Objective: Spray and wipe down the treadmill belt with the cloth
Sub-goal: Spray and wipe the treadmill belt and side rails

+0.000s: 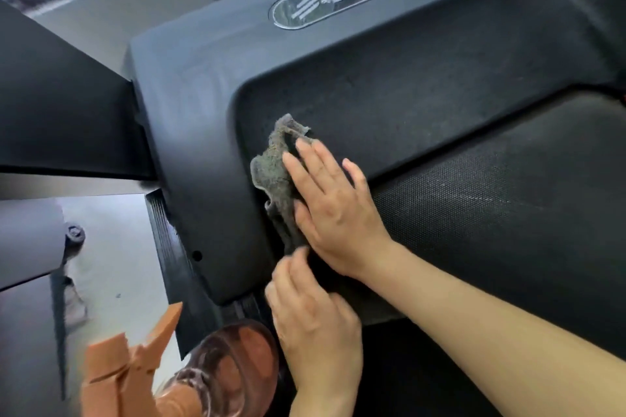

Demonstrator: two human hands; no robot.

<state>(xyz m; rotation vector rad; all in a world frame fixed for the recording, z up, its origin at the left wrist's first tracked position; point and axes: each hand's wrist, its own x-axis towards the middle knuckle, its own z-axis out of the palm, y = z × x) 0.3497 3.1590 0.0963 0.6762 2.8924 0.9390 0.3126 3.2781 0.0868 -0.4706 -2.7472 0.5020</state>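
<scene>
- Right hand (333, 213) lies flat, fingers spread, pressing a grey cloth (276, 173) onto the treadmill's dark surface, gripping nothing.
- Cloth sticks out crumpled beyond the fingertips and to their left, at the edge of the motor cover (203, 112).
- Treadmill belt (508, 213) stretches right of that hand.
- Left hand (315, 322), just below the right wrist, has its fingers curled; whether it pinches the cloth's tail is unclear.
- Spray bottle (233, 366) with an orange trigger (135, 355) stands left of the left hand.
</scene>
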